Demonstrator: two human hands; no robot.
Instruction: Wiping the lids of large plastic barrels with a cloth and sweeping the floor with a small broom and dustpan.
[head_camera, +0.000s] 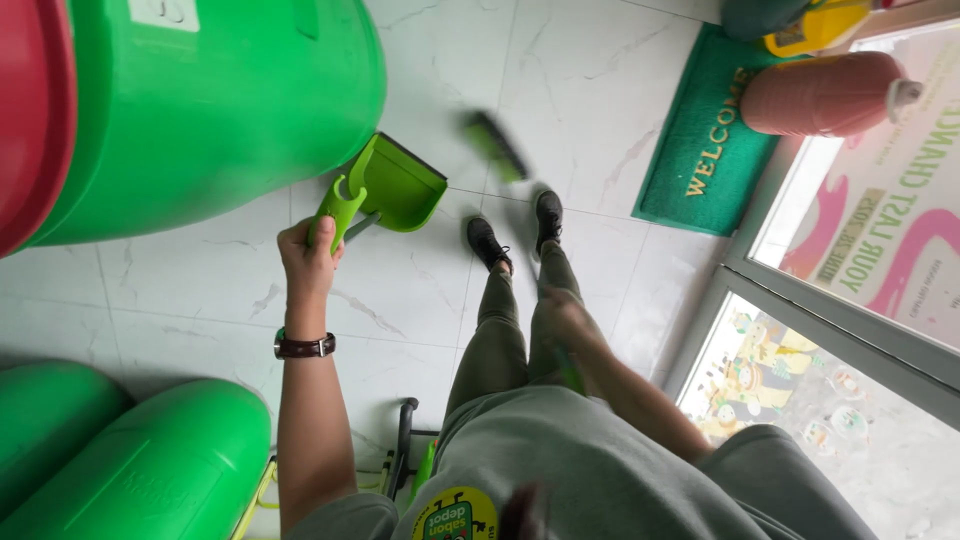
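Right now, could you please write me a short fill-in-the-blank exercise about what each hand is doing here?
1. The left hand grips the handle of a green ____.
2. On the left wrist sits a brown-strapped ____.
3. The right hand holds a blurred broom whose colour is ____.
4. The green doormat lies beside the glass ____.

Missing words: dustpan; watch; green; door

Bright daylight from the glass door (850, 300); motion-blurred brush (497, 146); wide-angle edge distortion.
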